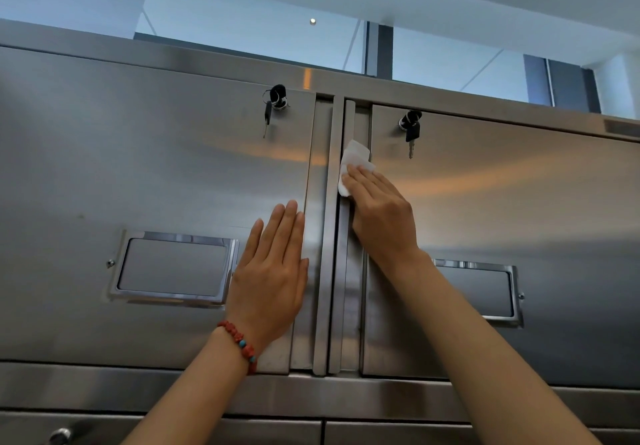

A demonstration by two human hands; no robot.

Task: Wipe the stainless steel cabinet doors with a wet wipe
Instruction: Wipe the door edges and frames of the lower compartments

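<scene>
Two stainless steel upper cabinet doors fill the view: the left door [145, 174] and the right door [519, 202]. They meet at vertical handle strips in the middle. My right hand [377, 212] presses a white wet wipe [353, 157] flat against the left edge strip of the right door, fingers straight over it. My left hand [273, 271], with a red bead bracelet on its wrist, lies flat on the right part of the left door, fingers straight, holding nothing.
A lock with hanging keys sits near the top of each door, left keys [273, 102] and right keys [411, 128]. Each door has a framed label holder [176, 268]. Lower drawers with a knob [60, 435] run below. Windows and ceiling show above.
</scene>
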